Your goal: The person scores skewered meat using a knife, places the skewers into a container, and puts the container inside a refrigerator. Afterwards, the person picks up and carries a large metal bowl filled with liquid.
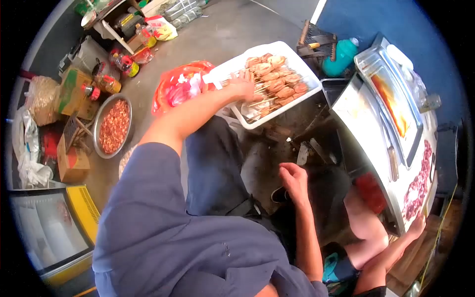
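"Resting at the left end of the white tray, upper middle of the frame, why does the left hand lie just there?"

"Probably because the bare sticks of the skewers point that way, with the meat to the right; touching wood spares the food. The fingers look spread over the sticks, though whether they pinch any I cannot tell."

"And the right hand?"

"Right of centre, well apart from the tray, its fingers loosely curled. Nothing shows in it, but the palm is hidden, so I cannot tell if it holds something small."

"Why a tray for the skewers?"

"The raised rim likely stops them sliding off. What supports it I cannot see."

"There's a red plastic bag just beside it."

"Within the left arm's reach, which may be the reason. Farther left, a metal bowl stands on the floor, its sides keeping the chopped red pieces together."

"And at the right of the frame?"

"A white worktop. The knife lies with its handle down the frame, perhaps handy for the co-worker, whose hand is at the lower edge, near the raw meat."
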`<action>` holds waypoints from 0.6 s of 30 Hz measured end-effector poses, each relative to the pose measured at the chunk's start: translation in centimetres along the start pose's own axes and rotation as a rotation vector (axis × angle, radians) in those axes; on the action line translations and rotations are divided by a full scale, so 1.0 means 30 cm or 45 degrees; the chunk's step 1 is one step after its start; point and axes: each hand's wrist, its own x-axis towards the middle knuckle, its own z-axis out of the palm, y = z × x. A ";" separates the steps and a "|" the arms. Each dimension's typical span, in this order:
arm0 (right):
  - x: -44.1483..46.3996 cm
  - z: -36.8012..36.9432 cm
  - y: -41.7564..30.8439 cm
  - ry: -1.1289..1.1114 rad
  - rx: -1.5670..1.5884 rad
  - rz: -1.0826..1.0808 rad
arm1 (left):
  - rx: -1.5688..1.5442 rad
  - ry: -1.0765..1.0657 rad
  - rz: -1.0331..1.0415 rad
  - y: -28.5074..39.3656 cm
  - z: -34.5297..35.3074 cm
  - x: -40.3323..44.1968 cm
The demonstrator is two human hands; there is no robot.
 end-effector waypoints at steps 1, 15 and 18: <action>0.011 0.009 -0.014 -0.021 -0.003 -0.015 | -0.024 0.028 -0.018 0.000 -0.010 0.007; 0.050 0.004 -0.049 -0.154 0.440 0.112 | -0.543 0.797 0.043 -0.128 -0.179 -0.062; 0.142 -0.015 -0.088 -0.156 0.455 0.223 | -0.581 0.721 -0.099 -0.173 -0.175 0.061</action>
